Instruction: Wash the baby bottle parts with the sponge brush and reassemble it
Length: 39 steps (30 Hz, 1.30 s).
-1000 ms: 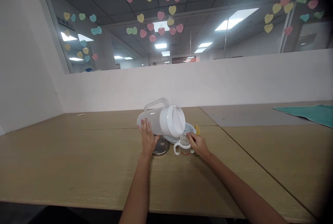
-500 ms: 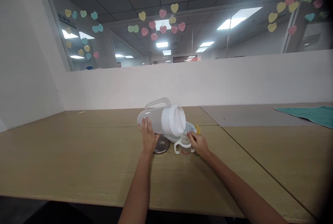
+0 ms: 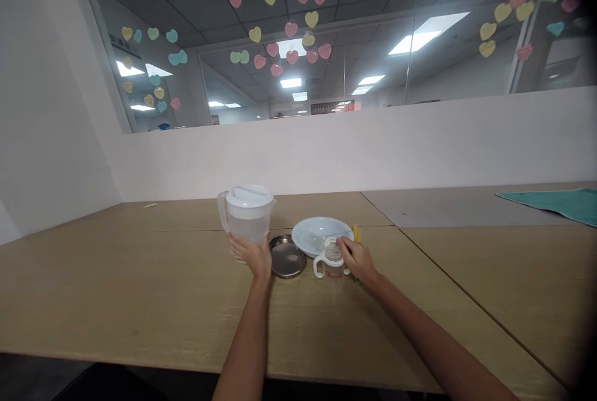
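Note:
My left hand is wrapped round the lower body of a translucent plastic pitcher, which stands upright with its white lid on and its handle to the left. Right beside that hand lies a round, shallow metal pan. A clear two-handled cup with white handles and red lettering stands on the table. At the cup's top, my right hand is closed with fingertips pinching its white lid, partly hidden by the fingers. Behind the cup sits a pale wide bowl.
A yellow object, mostly hidden, lies behind my right hand. On the wooden table a teal cloth lies far right, and a small pale scrap far left. A white wall bounds the back.
The pitcher has gone from tilted over the cup to upright, moving left with my left hand. The bowl and pan now show more fully. My right hand stays at the cup.

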### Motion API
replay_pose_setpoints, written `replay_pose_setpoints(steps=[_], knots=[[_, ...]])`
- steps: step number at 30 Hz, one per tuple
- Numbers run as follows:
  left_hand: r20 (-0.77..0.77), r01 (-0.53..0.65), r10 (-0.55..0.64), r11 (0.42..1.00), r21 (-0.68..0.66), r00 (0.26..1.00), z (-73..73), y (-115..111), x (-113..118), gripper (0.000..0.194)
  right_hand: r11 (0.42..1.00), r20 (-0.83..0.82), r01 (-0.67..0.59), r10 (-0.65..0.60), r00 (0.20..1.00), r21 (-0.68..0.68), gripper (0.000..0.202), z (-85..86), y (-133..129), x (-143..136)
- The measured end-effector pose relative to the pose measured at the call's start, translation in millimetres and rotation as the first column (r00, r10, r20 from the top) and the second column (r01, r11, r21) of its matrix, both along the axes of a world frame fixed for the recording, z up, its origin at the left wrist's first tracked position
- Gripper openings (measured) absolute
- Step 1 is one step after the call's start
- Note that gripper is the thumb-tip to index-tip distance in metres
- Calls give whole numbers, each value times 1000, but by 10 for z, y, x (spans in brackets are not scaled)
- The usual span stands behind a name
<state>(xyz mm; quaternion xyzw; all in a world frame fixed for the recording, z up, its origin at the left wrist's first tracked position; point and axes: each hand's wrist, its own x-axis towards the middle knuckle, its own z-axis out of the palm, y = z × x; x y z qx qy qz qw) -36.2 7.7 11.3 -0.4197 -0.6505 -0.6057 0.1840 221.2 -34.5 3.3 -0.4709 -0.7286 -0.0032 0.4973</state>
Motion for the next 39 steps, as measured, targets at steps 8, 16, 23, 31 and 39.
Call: replay_pose_setpoints(steps=[8, 16, 23, 31, 39], knots=[[-9, 11, -12, 1000, -22, 1000, -38, 8, -18, 102, 1000, 11, -11, 11, 1000, -25, 42, -5, 13, 5], [-19, 31, -31, 1000, 2, 999, -27, 24, -53, 102, 1000, -216, 21, -20, 976, 3, 47, 96, 21, 72], [51, 60, -64, 996, 67, 997, -45, 63, -70, 103, 853, -267, 51, -219, 939, -519, 39, 88, 235, 405], [76, 55, -65, 989, 134, 995, -74, 150, -125, 104, 735, -264, -53, -175, 949, -676, 36, -100, 373, 467], [18, 25, -25, 999, 47, 1000, 71, -22, 13, 90, 783, -151, 12, -135, 979, -621, 22, -200, 368, 447]])
